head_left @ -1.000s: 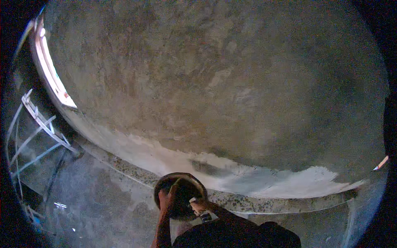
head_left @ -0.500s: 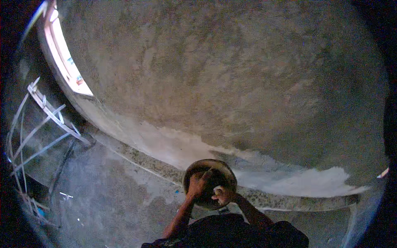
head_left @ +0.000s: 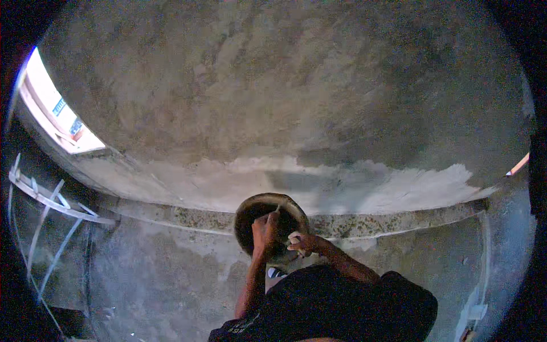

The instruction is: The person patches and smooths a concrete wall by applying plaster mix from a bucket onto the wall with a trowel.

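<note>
A round, dark basin (head_left: 246,200) with a pale, worn rim is in front of my body, against the low ledge. My left hand (head_left: 264,232) is over its inside, closed, with a thin, light-coloured tip (head_left: 278,208) sticking out past the fingers; the rest of that item is hidden. Near the basin's right rim, my right hand (head_left: 306,244) is closed on a small whitish piece (head_left: 294,238), whose kind I cannot make out. The inside of the basin is too dark to tell what it contains.
A concrete ledge (head_left: 393,224) runs along the foot of a rough plastered wall (head_left: 273,97) with a whiter lower band (head_left: 410,179). Far left are a bright window opening (head_left: 51,108) and a metal frame stand (head_left: 48,196). A black-and-white shoe (head_left: 277,272) shows below the basin.
The view has turned and shifted, so the basin appears higher and further left. My left hand's fingers are now bunched, with the thin tip showing. My right hand keeps the whitish piece.
</note>
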Demonstrator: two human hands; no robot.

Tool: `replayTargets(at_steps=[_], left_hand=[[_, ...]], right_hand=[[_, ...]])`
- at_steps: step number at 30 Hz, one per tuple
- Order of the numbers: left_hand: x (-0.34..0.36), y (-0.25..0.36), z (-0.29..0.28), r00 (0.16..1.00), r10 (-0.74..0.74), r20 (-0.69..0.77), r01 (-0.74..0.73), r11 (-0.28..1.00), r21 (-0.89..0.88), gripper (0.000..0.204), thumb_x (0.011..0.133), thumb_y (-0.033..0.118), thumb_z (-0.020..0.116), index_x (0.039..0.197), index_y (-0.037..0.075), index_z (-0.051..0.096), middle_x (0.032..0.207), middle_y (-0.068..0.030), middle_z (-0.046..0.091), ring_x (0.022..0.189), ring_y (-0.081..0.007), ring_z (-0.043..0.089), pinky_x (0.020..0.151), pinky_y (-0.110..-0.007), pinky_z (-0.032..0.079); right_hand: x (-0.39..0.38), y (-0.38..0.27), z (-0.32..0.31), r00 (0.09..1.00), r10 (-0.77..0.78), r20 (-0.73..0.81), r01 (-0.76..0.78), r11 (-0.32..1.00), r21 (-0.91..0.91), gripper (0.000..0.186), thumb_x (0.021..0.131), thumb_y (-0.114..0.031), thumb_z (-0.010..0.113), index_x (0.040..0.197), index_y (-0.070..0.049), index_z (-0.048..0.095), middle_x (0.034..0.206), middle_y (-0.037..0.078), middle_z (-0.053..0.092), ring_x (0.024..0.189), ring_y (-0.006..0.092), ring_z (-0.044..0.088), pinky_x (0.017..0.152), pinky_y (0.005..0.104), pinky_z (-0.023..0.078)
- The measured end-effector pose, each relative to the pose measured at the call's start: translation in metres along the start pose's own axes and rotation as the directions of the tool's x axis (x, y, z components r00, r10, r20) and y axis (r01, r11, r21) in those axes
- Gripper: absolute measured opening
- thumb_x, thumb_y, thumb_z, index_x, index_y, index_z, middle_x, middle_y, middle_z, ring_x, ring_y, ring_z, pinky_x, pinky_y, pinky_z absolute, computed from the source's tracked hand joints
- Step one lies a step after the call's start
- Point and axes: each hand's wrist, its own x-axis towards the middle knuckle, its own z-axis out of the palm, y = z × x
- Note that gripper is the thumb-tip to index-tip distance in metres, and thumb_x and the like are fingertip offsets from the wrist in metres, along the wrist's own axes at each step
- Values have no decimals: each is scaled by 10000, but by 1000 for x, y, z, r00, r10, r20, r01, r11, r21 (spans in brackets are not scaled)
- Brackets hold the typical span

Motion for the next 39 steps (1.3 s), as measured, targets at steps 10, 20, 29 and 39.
replayTargets(at_steps=[10, 20, 29, 39], left_hand=[[0, 12, -61, 984, -73, -163, 89, 992, 94, 395, 823, 308, 434, 919, -44, 583, 709, -122, 603, 655, -137, 529, 625, -270, 418], [27, 11, -86, 950, -185, -250, 210, 975, 75, 388, 826, 307, 426, 904, -42, 579, 643, -59, 554, 599, -117, 464, 565, -277, 377], [42, -25, -126, 949, -199, -243, 218, 974, 53, 438, 833, 352, 408, 864, -42, 596, 619, -47, 523, 561, -138, 445, 538, -299, 366], [60, 36, -170, 986, -169, -10, 169, 985, 39, 451, 840, 373, 445, 857, -63, 557, 630, -36, 505, 607, -119, 428, 567, -262, 352]], right_hand=[[21, -67, 21, 964, 116, 240, -143, 985, 95, 455, 712, -326, 646, 1023, -28, 500, 670, 60, 533, 594, 119, 528, 545, 272, 433], [75, -50, 28, 972, -13, 234, -83, 913, 399, 374, 832, -284, 443, 1045, 21, 485, 789, 80, 569, 574, 142, 531, 508, 258, 439], [94, 12, 28, 959, -171, 227, 60, 902, 428, 270, 845, -268, 405, 852, -5, 468, 749, 108, 540, 625, 199, 552, 572, 328, 467], [94, -54, 66, 772, -607, -188, 432, 718, -546, 482, 716, -432, 566, 972, -27, 517, 683, 157, 559, 682, 298, 563, 629, 406, 444]])
